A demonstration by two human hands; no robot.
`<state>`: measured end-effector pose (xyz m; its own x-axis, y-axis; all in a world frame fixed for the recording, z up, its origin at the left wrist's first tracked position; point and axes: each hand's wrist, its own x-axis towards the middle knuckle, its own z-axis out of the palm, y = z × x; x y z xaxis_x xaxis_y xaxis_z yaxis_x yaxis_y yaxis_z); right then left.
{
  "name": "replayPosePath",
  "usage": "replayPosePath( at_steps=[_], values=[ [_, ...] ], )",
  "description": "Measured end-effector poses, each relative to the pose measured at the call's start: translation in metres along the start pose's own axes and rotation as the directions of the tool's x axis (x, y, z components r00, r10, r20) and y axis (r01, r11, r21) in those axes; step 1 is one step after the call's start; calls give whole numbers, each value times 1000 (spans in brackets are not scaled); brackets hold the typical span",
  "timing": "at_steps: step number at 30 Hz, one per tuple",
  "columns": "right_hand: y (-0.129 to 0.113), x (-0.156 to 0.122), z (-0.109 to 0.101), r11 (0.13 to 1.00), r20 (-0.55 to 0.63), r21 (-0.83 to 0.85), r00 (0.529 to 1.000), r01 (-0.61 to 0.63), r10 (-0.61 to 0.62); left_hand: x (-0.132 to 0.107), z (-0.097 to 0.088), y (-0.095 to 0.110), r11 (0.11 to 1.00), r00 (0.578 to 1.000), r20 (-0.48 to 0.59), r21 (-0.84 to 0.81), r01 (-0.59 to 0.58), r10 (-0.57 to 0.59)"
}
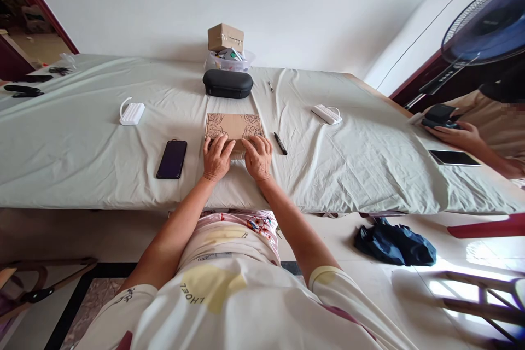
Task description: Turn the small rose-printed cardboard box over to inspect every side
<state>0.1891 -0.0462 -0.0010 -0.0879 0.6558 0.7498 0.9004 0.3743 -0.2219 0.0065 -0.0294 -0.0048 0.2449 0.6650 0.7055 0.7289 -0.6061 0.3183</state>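
Both hands (238, 157) press the cardboard sheet's (234, 125) near edge

My left hand (216, 157) and right hand (258, 157) rest side by side on the near edge of the flat box (234, 124), which lies on the table (82, 142). Left of my left hand: the phone (171, 159). Just right of my right hand: the pen (280, 143). Beyond both hands, behind the box: the case (227, 83).
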Motion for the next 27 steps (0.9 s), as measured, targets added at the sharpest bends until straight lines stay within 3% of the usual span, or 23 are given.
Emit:
replayPosePath(
  at_steps=[5,7,10,13,17,21,27],
  values=[
    [29,1,6,979,-209,97,958,-178,195,-2,5,-9,999,997,-57,-2,-44,44],
    [38,1,10,943,-209,222,932,-249,295,-2,6,-13,1000,995,-94,-14,-21,20],
    [44,1,13,862,-109,366,904,-351,414,-4,7,-24,995,973,-207,-37,92,-97],
    [44,1,15,826,-32,380,886,-417,462,-5,11,-39,960,910,-307,-107,257,-278],
    [44,2,16,820,98,308,874,-482,477,-6,17,-54,885,857,-225,-164,435,-463],
    [44,1,15,838,229,166,847,-520,480,-6,20,-57,875,860,-170,-142,462,-481],
    [45,-3,13,889,331,26,843,-457,424,-7,19,-55,871,862,-140,-145,469,-487]
  ],
)
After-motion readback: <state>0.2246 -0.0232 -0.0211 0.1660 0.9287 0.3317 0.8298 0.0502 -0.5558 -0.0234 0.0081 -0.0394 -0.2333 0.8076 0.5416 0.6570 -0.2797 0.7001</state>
